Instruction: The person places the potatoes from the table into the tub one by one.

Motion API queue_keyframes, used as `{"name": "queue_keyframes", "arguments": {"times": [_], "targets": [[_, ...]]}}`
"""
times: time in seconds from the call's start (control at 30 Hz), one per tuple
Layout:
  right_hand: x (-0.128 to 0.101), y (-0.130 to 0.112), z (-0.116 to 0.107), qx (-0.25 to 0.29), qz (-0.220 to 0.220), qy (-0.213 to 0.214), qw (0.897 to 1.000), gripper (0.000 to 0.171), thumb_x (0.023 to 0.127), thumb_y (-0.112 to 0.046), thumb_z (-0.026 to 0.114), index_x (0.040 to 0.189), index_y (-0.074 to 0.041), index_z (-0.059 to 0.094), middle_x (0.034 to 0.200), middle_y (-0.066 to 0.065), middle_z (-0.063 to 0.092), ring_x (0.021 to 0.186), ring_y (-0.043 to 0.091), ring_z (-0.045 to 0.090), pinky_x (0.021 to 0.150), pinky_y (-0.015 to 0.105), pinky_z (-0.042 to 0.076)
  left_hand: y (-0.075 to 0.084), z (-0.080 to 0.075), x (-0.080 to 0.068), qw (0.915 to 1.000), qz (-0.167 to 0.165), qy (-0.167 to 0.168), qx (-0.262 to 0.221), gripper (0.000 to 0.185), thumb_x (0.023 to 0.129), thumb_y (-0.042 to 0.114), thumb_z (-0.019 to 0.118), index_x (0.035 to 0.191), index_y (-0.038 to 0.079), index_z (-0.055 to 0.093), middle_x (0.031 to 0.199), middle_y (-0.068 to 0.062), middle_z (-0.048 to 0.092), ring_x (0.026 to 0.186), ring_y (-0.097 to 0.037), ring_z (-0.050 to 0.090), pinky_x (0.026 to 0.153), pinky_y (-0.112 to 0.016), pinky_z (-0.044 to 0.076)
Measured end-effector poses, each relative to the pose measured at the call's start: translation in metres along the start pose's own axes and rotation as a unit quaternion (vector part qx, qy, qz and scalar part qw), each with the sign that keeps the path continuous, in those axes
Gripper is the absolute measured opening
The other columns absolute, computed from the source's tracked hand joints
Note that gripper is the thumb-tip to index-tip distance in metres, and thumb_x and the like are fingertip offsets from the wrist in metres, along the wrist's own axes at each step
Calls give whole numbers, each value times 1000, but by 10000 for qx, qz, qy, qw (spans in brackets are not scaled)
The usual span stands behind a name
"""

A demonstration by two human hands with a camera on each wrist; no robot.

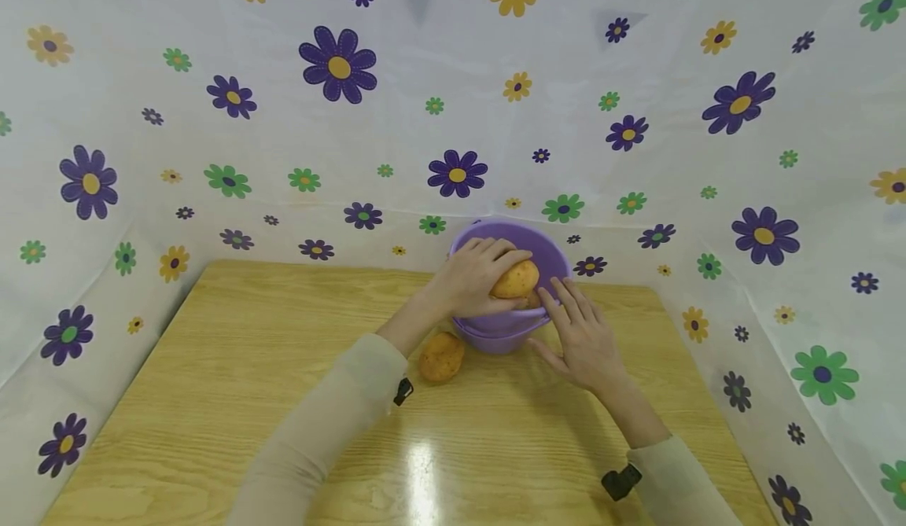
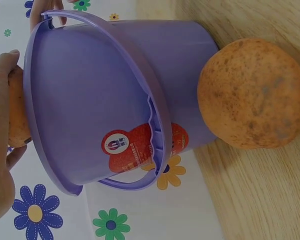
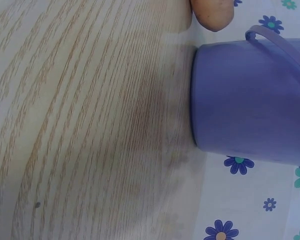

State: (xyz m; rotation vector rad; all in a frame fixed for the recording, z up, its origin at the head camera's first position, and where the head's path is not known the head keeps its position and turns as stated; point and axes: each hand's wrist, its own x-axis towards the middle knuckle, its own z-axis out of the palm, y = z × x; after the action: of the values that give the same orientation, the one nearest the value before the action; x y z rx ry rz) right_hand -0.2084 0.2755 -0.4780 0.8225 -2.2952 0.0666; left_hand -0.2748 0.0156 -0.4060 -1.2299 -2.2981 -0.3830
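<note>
A purple bucket (image 1: 499, 343) stands upright on the wooden table, its handle hanging down on the near side. At its mouth my left hand (image 1: 473, 278) grips a potato (image 1: 517, 280), fingers over the top and thumb below. In the left wrist view that potato (image 2: 19, 107) shows just past the bucket's rim (image 2: 30, 95). My right hand (image 1: 582, 339) has its fingers extended, with fingertips right at the rim's right side. A second potato (image 1: 442, 358) lies on the table, left of the bucket's base and close to my left forearm. Much of the bucket's inside is hidden.
The wooden table (image 1: 283, 400) runs back to a white flower-print sheet (image 1: 396, 133) that rises behind the bucket and along both sides. A red label (image 2: 135, 150) is on the bucket's wall. Dark straps (image 1: 621, 481) sit at the wrists.
</note>
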Motion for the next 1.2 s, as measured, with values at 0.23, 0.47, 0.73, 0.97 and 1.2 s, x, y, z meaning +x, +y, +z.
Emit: {"name": "queue_keyframes", "arguments": {"times": [0.23, 0.47, 0.73, 0.97, 1.2], "targets": [[0, -1, -1, -29, 43, -122, 9999, 86, 104, -71, 34, 154, -3, 50, 157, 24, 52, 147, 44, 47, 109, 61, 51, -3, 2, 1, 9996, -230, -170, -67, 74, 89, 57, 77, 145, 14, 59, 132, -6, 68, 122, -25, 67, 111, -43, 54], [0, 0, -1, -78, 35, -130, 9999, 86, 105, -72, 32, 154, -3, 50, 156, 24, 52, 146, 44, 48, 109, 61, 51, -7, 5, 2, 9991, -308, -256, -124, 73, 89, 58, 77, 145, 13, 59, 130, -6, 68, 119, -24, 67, 106, -41, 56], [-1, 0, -1, 5, 66, -174, 9998, 86, 104, -71, 34, 156, -3, 48, 158, 24, 51, 147, 44, 47, 110, 62, 51, -13, 8, 1, 9972, -512, -518, -167, 73, 92, 57, 74, 146, 12, 58, 131, -7, 67, 121, -25, 65, 111, -42, 54], [-1, 0, -1, 77, 39, -185, 9998, 84, 102, -67, 44, 156, -3, 47, 159, 24, 50, 147, 44, 46, 110, 63, 50, -18, 10, -1, 9952, -650, -705, -206, 73, 93, 56, 72, 148, 11, 56, 132, -8, 67, 122, -26, 66, 114, -44, 52], [-1, 0, -1, 74, 7, -165, 9998, 84, 97, -61, 56, 156, -2, 47, 158, 24, 50, 147, 45, 47, 109, 63, 51, -19, 12, -4, 9932, -750, -844, -273, 69, 98, 55, 67, 150, 11, 55, 136, -10, 67, 128, -29, 64, 116, -46, 51]]}}
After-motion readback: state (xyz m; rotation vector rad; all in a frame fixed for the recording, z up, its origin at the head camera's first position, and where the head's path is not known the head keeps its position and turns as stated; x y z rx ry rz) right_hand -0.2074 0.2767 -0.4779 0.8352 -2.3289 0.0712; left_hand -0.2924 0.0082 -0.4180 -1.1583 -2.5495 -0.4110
